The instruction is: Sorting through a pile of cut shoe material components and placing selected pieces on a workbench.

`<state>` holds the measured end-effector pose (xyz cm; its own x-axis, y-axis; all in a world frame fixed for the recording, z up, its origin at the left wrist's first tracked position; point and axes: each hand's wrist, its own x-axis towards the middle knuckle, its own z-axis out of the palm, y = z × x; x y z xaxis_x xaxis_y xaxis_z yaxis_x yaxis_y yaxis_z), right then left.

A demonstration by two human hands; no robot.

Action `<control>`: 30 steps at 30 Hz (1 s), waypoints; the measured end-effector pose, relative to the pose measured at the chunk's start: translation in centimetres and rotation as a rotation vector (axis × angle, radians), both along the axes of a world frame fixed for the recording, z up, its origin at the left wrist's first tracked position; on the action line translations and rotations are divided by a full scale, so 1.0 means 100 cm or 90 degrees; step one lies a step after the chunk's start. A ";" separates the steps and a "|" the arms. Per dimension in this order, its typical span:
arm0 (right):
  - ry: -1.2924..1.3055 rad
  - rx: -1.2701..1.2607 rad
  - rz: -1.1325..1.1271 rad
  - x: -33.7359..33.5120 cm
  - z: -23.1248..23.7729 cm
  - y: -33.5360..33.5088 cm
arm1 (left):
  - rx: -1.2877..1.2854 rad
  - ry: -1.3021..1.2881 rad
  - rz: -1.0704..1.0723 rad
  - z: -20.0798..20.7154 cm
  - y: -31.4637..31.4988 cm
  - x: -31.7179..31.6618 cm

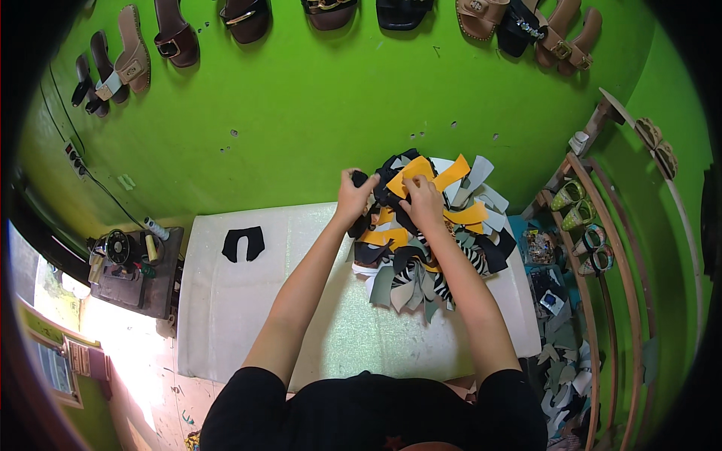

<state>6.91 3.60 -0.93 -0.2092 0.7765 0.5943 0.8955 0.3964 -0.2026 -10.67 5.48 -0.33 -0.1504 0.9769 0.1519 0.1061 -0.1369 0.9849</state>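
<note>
A heap of cut shoe-upper pieces (406, 289) in black, yellow, grey, white and zebra print covers the right part of the white table. At its far left edge my left hand (353, 199) is closed round a black cut piece (359, 179). My right hand (425, 201) reaches into the top of the heap, fingers bent beside a yellow piece (414, 170) and dark scraps; what they pinch, if anything, is hidden. Apart from the heap, a single black U-shaped piece (243, 244) lies flat on the table's left side.
The white table (218, 316) meets a green wall hung with sandals (175, 37). A dark sewing machine stand (154, 278) is at left. To the right, a wooden rack (590, 293) holds shoes, with scraps (564, 376) piled beside the table.
</note>
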 end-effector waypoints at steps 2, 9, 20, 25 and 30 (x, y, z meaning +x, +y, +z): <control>-0.057 0.028 -0.020 -0.003 -0.002 0.004 | 0.014 0.088 -0.004 -0.026 0.011 -0.003; -0.102 0.000 -0.129 -0.023 -0.001 0.013 | 0.031 0.147 0.019 -0.064 0.056 0.008; 0.271 0.007 -0.148 0.016 -0.010 0.024 | -0.107 -0.099 -0.112 -0.050 0.063 0.045; 0.265 0.051 -0.076 0.018 -0.011 0.023 | 0.007 -0.027 0.002 -0.060 0.066 0.032; 0.234 0.079 -0.063 0.019 -0.005 0.017 | 0.021 -0.106 -0.004 -0.026 0.037 0.026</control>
<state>8.82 5.31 -1.41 0.1060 0.7001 0.7061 0.8073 0.3540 -0.4722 -8.04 9.14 -2.93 -0.1709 0.9726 0.1578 -0.0597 -0.1701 0.9836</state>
